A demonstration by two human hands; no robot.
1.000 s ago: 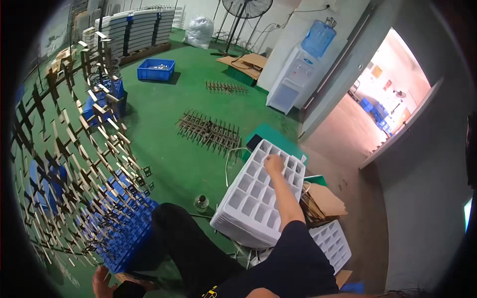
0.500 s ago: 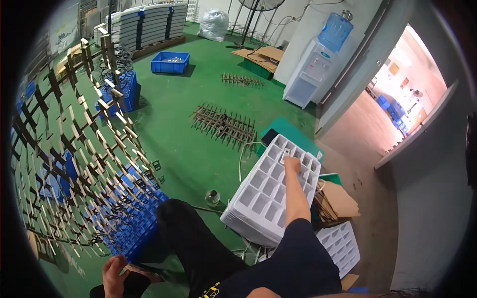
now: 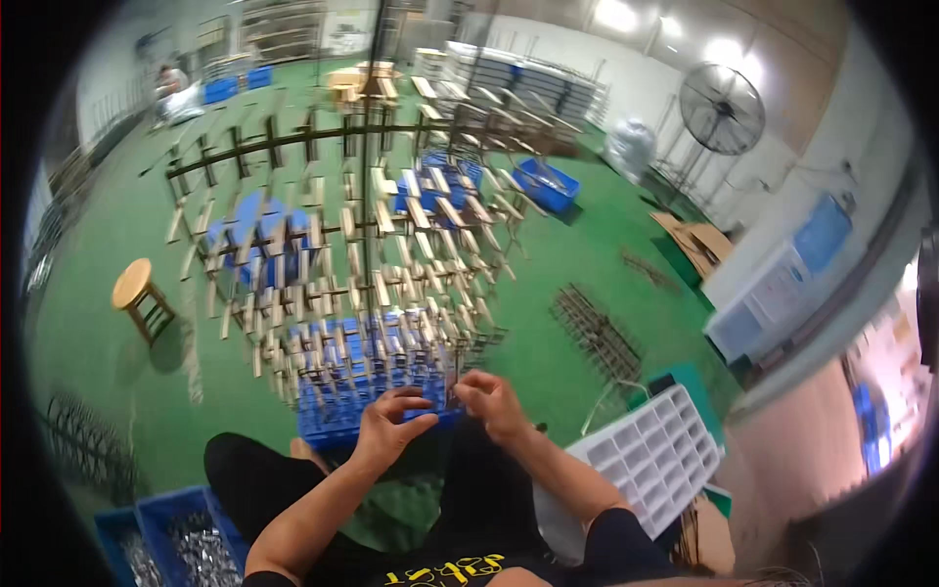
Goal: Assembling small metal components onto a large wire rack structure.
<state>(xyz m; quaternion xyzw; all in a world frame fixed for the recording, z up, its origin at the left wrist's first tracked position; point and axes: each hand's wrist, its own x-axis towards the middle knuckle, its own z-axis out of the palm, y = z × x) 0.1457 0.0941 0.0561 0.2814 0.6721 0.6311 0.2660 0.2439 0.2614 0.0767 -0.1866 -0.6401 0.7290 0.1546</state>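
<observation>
In front of me hangs a dark metal rack (image 3: 368, 245) bearing many pale, flat strip-like pieces. Both hands are close to its lower part, above a blue crate (image 3: 328, 423). My left hand (image 3: 388, 430) has its fingers curved and its thumb apart, with nothing visible in it. To its right, my right hand (image 3: 497, 409) pinches thumb and fingertips together near the rack's lowest pieces. Whatever lies in that pinch is too small and blurred to make out. A stack of white compartment trays (image 3: 626, 450) stands beside my right forearm.
Blue bins (image 3: 186, 499) with small shiny metal parts sit at lower left. A wooden stool (image 3: 137, 286) stands at left. Dark racks (image 3: 595, 331) lie on the green floor. Farther right are cardboard (image 3: 696, 245), a water dispenser (image 3: 773, 298) and a large fan (image 3: 722, 110).
My right hand has left the white tray and come over to the rack. My left hand has risen from low at left to beside it. The view has swung left.
</observation>
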